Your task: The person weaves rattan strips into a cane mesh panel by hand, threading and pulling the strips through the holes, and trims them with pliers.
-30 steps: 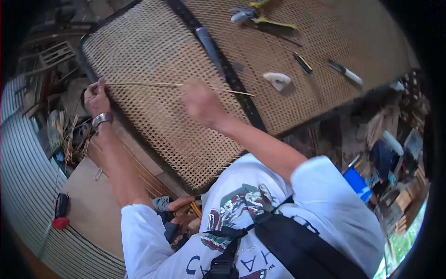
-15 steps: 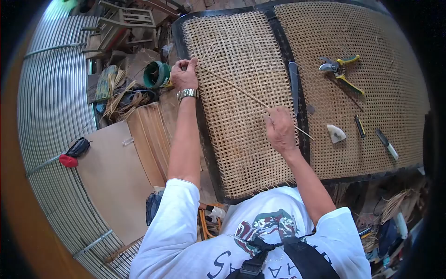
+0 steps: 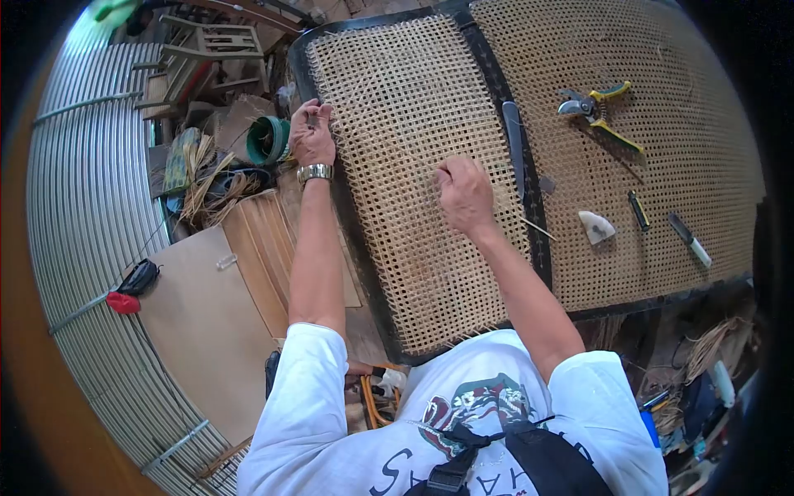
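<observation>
A woven cane panel [image 3: 413,256] in a black frame lies in front of me. My left hand [image 3: 313,135] is at the frame's left edge, fingers curled and pressed together; what they pinch is too small to make out. Over the middle of the weave, my right hand [image 3: 465,194] is closed with its fingers bent. The end of a thin cane strip [image 3: 539,230] shows just right of that wrist, over the black centre bar. The rest of the strip runs beneath the hand and is hard to follow. A long dark blade [image 3: 514,149] lies along the bar.
On the right-hand cane panel [image 3: 703,190] lie yellow-handled pruning shears [image 3: 608,120], a small cutter [image 3: 638,212], a knife [image 3: 691,241] and a white piece [image 3: 597,227]. At left are a green pot [image 3: 268,140], cane scraps [image 3: 203,169] and a board [image 3: 198,314].
My right hand has moved left and slightly up across the weave, along the cane strip. The left hand has shifted a little left, off the weave to the frame edge. The view has moved slightly.
</observation>
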`<move>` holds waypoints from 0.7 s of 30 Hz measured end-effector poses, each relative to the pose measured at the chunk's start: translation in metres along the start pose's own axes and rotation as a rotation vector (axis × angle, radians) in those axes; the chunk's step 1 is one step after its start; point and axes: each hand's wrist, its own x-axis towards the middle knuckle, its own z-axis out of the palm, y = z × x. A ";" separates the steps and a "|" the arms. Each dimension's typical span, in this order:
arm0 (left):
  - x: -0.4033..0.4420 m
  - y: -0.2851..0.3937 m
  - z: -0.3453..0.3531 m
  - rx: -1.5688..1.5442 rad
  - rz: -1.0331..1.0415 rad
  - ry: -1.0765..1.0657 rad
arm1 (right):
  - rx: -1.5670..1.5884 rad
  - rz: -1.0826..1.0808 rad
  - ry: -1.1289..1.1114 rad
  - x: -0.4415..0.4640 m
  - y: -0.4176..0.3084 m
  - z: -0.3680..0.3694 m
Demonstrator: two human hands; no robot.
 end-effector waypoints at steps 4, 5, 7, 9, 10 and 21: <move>-0.001 -0.005 0.011 0.111 0.113 0.097 | -0.016 -0.076 0.055 0.010 0.007 0.005; -0.002 -0.005 0.011 0.109 0.114 0.087 | -0.017 -0.066 0.057 0.010 0.007 0.008; -0.004 -0.001 0.011 0.295 0.095 0.103 | -0.057 -0.089 0.228 0.006 0.000 0.016; 0.002 -0.007 0.009 0.304 0.236 0.077 | -0.094 -0.169 0.216 -0.004 -0.009 0.040; 0.003 -0.014 0.008 0.327 0.323 0.021 | -0.053 -0.189 0.300 -0.008 -0.018 0.046; 0.002 -0.020 0.013 0.264 0.138 0.065 | -0.071 -0.096 0.267 0.023 -0.013 0.046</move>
